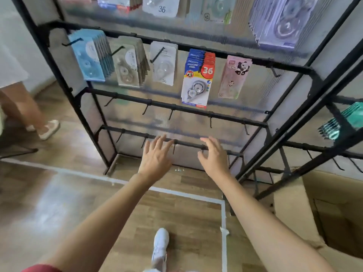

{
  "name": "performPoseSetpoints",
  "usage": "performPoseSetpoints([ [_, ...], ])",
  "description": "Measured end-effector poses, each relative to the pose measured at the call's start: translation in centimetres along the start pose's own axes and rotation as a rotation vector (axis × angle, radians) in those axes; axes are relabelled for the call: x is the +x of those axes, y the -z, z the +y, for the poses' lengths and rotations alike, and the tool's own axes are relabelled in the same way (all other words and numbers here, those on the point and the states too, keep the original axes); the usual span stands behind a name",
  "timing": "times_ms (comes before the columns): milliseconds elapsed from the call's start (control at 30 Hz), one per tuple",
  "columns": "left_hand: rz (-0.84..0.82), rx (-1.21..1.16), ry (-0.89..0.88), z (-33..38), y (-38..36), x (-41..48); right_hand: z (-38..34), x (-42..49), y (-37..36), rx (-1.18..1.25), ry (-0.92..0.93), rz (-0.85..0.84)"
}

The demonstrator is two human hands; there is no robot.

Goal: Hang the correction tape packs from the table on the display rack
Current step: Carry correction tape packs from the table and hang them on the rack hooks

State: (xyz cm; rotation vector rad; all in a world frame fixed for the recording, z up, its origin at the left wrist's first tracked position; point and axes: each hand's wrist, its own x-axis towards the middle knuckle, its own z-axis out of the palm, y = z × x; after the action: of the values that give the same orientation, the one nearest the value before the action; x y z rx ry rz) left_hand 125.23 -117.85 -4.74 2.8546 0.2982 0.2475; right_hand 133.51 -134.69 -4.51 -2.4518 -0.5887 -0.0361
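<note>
Packs [197, 79] first: five lots hang side by side on the rack's [261, 61] second rail, each with its long side running down. From the left that's the blue bunch [88, 55], grey bunch [128, 63], clear card [164, 63], red-and-blue bunch [196, 91] and panda bunch [233, 75]. More show blurred on the top rail, and there's a teal bunch [351, 116] on a neighbouring frame at the right.

None in hand, though! Left hand [156, 158] and right hand [215, 156] are both out in front and low, backs up, fingers spread and loosely straight, holding nothing. Both sets of fingertips sit over the bottom rail [188, 145]; whether they touch it I can't tell.

So the hung packs lie up and away from the fingers, with the third rail [196, 112] and its bare hooks [146, 109] in between. The bottom rail's hooks are bare too, and they're the closest, one showing between the two hands. Neither hand is clearly nearer; they're about level.

The table isn't in view, and neither are the packs waiting on it. My read: the next move means turning away to fetch one, then threading its hole over a hook that juts out from the rail.

Below is the wood-look floor [59, 203] with a pale tape line [176, 193] and a white shoe [161, 244]. An open box [294, 213] sits at the right, and another person's legs [23, 103] are at the left edge
</note>
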Motion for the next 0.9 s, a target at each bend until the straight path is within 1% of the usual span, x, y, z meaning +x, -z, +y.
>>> performPoseSetpoints([
  [100,0.021,-0.043,0.108,-1.1,-0.9,-6.4,-1.1,-4.3,-0.5,0.007,0.012,-0.094],
  [233,-0.027,-0.08,0.221,-1.8,-1.9,-15.2,-2.4,-10.6,-1.7,0.025,0.056,-0.184],
  [400,-0.088,-0.062,0.425,-2.5,-2.2,-24.5,-4.8,-17.1,-3.5,0.07,0.112,-0.319],
  [567,-0.077,-0.06,0.574,-3.3,-0.8,-31.6,-8.3,-20.7,-5.1,0.066,0.204,-0.436],
  [633,-0.048,-0.043,0.627,-3.8,0.0,-34.1,-10.1,-21.9,-5.9,0.065,0.244,-0.475],
  [800,0.004,-0.047,0.775,-6.0,1.7,-41.1,-15.3,-26.0,-8.3,0.058,0.359,-0.581],
  [900,0.034,-0.086,0.895,-7.6,3.0,-46.6,-19.0,-29.3,-10.0,0.055,0.428,-0.632],
])
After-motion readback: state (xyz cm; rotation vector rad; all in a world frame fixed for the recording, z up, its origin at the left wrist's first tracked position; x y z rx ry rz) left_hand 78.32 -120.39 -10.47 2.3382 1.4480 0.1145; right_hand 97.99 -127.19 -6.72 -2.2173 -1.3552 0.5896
